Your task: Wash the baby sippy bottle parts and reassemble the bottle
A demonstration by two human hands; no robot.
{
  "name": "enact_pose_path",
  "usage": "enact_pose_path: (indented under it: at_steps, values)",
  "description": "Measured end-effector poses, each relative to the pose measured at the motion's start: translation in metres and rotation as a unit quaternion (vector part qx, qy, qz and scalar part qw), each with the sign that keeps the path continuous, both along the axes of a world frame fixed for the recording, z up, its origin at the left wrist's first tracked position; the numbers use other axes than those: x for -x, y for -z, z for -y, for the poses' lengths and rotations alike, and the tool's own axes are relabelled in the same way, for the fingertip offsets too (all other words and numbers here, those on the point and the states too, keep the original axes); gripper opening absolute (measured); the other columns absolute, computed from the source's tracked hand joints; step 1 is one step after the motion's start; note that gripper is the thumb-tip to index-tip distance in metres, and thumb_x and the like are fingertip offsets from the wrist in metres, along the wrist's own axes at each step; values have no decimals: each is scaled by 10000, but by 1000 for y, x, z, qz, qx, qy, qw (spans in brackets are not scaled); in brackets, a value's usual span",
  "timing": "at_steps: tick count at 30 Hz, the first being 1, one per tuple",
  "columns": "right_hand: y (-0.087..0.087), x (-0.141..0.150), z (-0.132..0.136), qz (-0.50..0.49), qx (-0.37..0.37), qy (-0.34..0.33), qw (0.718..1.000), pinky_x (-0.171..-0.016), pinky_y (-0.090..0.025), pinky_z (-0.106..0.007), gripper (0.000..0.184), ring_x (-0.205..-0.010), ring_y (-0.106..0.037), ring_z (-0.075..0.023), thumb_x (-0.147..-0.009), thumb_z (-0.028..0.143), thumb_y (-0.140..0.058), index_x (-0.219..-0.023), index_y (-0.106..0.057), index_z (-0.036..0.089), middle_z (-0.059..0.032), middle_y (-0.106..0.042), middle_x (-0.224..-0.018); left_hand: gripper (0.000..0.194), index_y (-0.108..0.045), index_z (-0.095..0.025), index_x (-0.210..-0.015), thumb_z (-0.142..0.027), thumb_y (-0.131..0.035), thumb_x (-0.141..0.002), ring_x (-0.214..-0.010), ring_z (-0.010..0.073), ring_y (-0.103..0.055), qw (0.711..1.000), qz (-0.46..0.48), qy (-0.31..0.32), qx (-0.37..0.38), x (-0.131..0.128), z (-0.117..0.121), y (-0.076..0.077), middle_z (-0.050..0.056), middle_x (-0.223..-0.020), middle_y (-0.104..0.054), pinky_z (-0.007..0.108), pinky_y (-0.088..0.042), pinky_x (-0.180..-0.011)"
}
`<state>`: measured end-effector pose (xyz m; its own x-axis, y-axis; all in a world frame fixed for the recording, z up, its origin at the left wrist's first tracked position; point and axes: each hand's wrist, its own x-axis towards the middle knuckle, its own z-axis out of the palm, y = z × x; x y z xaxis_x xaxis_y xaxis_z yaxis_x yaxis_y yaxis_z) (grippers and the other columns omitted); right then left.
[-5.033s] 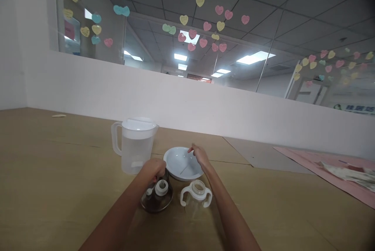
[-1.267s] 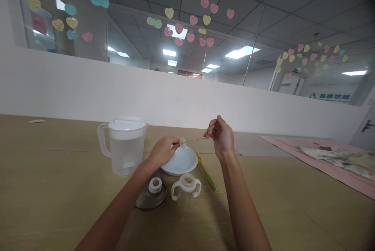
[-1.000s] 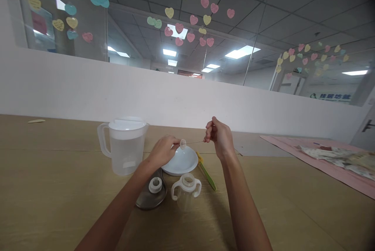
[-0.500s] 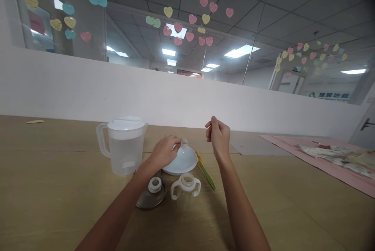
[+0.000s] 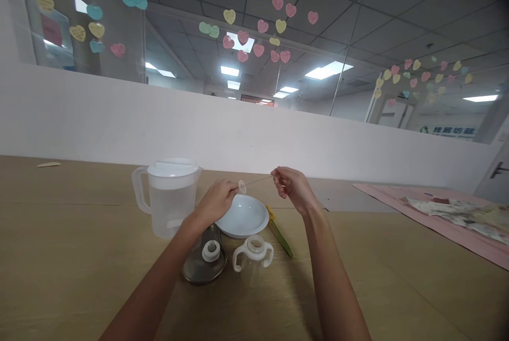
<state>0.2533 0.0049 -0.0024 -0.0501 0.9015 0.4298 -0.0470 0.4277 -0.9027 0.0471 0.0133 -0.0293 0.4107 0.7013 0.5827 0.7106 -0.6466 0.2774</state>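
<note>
My left hand [image 5: 217, 200] pinches a small clear round piece [image 5: 242, 186], flared like a bottle nipple; its exact kind is hard to make out. In the fingertips of my right hand [image 5: 292, 184] is the end of a thin wire-like rod [image 5: 259, 180], which runs across to the clear piece. Both hands are raised over a white bowl [image 5: 242, 216]. Nearer me stands an uncapped clear baby bottle [image 5: 253, 261] with two white handles. To its left, a white bottle collar [image 5: 210, 251] rests on a dark metal tray [image 5: 199, 273].
A lidded clear pitcher [image 5: 173, 203] of water stands left of the bowl. A green-handled brush [image 5: 281, 237] with a yellow head lies to the right. Farther right, a pink cloth [image 5: 397, 203] carries papers. A white wall [image 5: 222, 134] rises behind the table.
My right hand has lowered and tilted left, and the thin rod now shows between the hands. My left hand has shifted slightly left and up, turning the clear piece.
</note>
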Motion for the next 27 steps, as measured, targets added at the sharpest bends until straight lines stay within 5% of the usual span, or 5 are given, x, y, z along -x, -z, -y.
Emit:
enact_pose_path:
  at_steps: [7,15,21,27]
  values:
    - [5,1,-10,-76,-81,53,992,-338,-329,-181,381,-425,-423,-67,-696,511,-570,-619,-567,138,12,-484,-518,267,-617,-165,-822,-224,-356,-838,-825,168,-539,998,43,43,23,-4,1,-1,49,-857,-620,268,-388,-740]
    - [15,32,-12,-2,-99,58,993,-330,-316,-194,420,-384,-402,-68,-754,540,-468,-669,-567,141,31,-465,-498,244,-569,-163,-744,-212,-345,-825,-754,156,-531,995,75,54,26,-11,2,-1,29,-756,-582,248,-387,-670]
    - [24,46,-14,85,-179,213,957,-476,-346,-211,463,-460,-428,-82,-827,504,-340,-801,-637,149,13,-527,-554,247,-572,-166,-727,-218,-349,-821,-756,158,-519,993,109,42,21,-12,0,0,30,-743,-576,249,-382,-660]
    - [30,53,-16,153,-173,215,949,-575,-374,-243,445,-587,-514,-127,-849,451,-316,-828,-656,166,-22,-597,-653,232,-566,-163,-716,-204,-361,-817,-760,157,-517,991,102,78,23,-15,1,-1,29,-747,-580,255,-383,-681]
